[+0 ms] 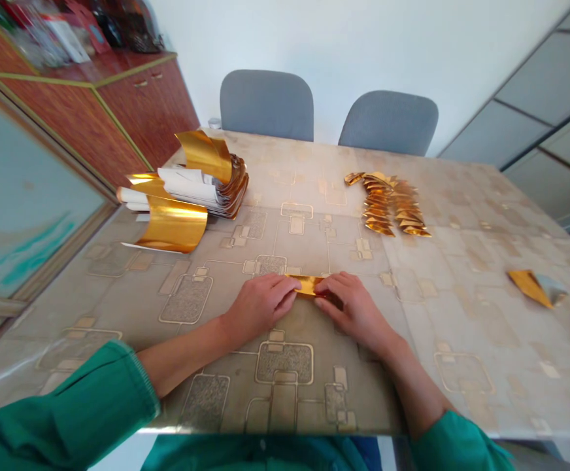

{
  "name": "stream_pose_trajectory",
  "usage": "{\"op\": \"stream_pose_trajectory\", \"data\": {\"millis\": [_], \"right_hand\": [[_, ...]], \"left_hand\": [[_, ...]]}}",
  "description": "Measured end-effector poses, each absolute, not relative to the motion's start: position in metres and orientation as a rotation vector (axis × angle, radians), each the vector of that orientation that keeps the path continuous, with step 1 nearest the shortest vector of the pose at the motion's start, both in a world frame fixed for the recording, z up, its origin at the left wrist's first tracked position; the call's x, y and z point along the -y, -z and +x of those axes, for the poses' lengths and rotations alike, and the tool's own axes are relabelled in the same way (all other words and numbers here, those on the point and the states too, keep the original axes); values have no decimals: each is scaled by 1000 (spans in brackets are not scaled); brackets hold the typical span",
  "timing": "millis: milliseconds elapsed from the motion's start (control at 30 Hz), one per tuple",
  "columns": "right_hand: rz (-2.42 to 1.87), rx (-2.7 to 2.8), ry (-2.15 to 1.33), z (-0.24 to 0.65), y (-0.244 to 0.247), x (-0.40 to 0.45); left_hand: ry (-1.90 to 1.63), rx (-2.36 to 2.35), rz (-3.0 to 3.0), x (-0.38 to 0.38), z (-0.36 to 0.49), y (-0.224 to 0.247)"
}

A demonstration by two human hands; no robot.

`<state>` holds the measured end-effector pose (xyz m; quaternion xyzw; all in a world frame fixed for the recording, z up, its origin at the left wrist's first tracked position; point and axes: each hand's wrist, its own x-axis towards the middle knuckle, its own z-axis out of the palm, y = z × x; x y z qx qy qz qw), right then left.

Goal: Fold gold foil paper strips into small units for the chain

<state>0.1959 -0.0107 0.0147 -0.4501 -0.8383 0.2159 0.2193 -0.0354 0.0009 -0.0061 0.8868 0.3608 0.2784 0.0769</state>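
Note:
A narrow strip of folded gold foil paper (307, 286) lies at the table's middle, held between my two hands. My left hand (264, 302) pinches its left end, thumb and fingers together. At the right end, my right hand (352, 306) grips it with curled fingers and the thumb below. On the far left are piles of gold foil paper sheets (172, 222), some curled with white backs showing. Two rows of folded gold foil pieces (379, 203) lie overlapping at the back right.
A patterned cloth (285, 409) covers the table. One gold and silver folded piece (535, 288) rests near the right edge. Two grey chairs (266, 104) stand along the far side. A wooden cabinet (142, 104) with items on top is at the back left.

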Motion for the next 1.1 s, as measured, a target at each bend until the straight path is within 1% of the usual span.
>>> {"op": "stream_pose_trajectory", "data": {"millis": [100, 233, 400, 600, 767, 867, 1000, 1100], "right_hand": [[-1255, 2210, -671, 196, -14, 7], [-1323, 2133, -686, 192, -14, 3], [-1481, 2126, -513, 190, -6, 1], [-1619, 2089, -387, 189, 2, 0], [-1641, 2072, -357, 185, 1, 1], [-1631, 2076, -345, 185, -1, 1], [-1644, 2085, -358, 186, -1, 1], [-1664, 2080, -363, 185, -1, 1]], "left_hand": [[-798, -1099, 2597, -4, -37, 3], [-687, -1100, 2521, -9, -38, -2], [-615, -1127, 2568, -19, -35, -3], [-675, -1175, 2541, -20, -34, -2], [-748, -1149, 2814, -4, -32, -7], [-608, -1020, 2891, 14, -26, -5], [-427, -1077, 2866, 30, -21, 5], [-378, -1070, 2845, 34, -21, 9]]}}
